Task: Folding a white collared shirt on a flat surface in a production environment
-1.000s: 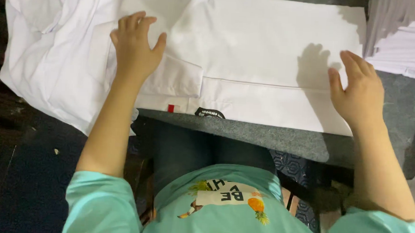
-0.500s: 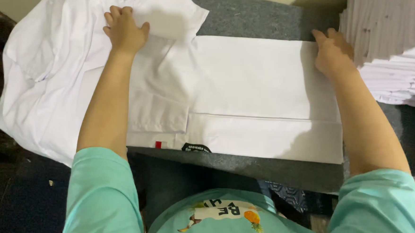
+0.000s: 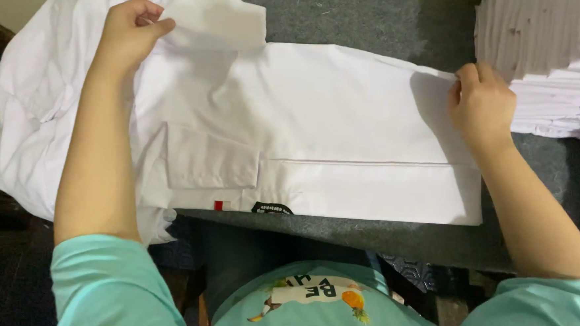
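At the bottom of the frame I see the teal shirt (image 3: 335, 317) of the person wearing the camera, with both bare forearms reaching up and away from it. Just beyond lies the near edge of the grey table (image 3: 365, 236), and on it the white garment (image 3: 332, 119), spread flat across the middle of the frame. Along its near hem, at lower centre, sit a small red tag (image 3: 218, 205) and a black label (image 3: 272, 209) just beside each other. A flat pocket (image 3: 211, 157) shows at centre left.

Farther up, at the right of the frame, my right hand (image 3: 481, 103) pinches the garment's far right edge, fingers curled together on the cloth. At the upper left, my left hand (image 3: 130, 32) is closed on a folded flap (image 3: 215, 20) of the same garment, thumb pressed over the fabric and knuckles bent.

More loose white cloth (image 3: 35, 103) bunches along the left side of the frame, hanging past the table's edge. In the upper right corner, a stack of folded white fabric (image 3: 553, 71) rests on the table, near the right hand but not touching it.
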